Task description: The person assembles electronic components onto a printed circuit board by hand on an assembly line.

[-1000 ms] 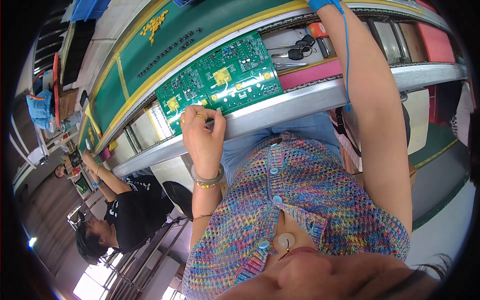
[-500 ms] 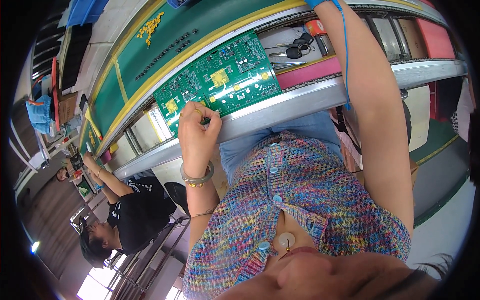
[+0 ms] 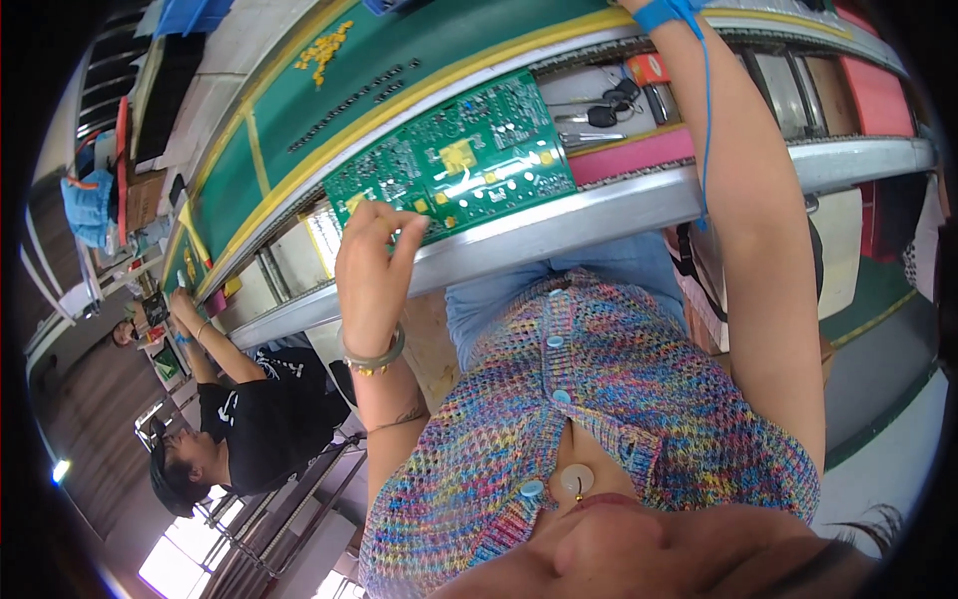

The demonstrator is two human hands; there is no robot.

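A large green circuit board (image 3: 499,150) lies across the metal rails, dotted with small parts and bearing several yellow patches and round yellow parts. My left hand (image 3: 371,270) is over its near left edge, the fingers bent and the thumb apart from them. Nothing shows between them, though the fingertips are partly hidden. Close by the thumb sits a small yellow part (image 3: 421,206) on the board. My right arm stretches to the far edge of the picture, where a blue wrist strap (image 3: 663,12) with a cord shows. The right hand itself is cut off.
On the green belt (image 3: 439,45) beyond lie a cluster of yellow parts (image 3: 324,48) and rows of black parts (image 3: 349,108). Keys (image 3: 603,115) and tweezers (image 3: 591,137) rest right of the board. A metal rail (image 3: 619,200) runs along the near side. A co-worker (image 3: 259,409) works at left.
My left hand has drawn back left from the board, its pinch loosened, uncovering yellow parts. The whole view has shifted slightly. My right arm keeps its reach.
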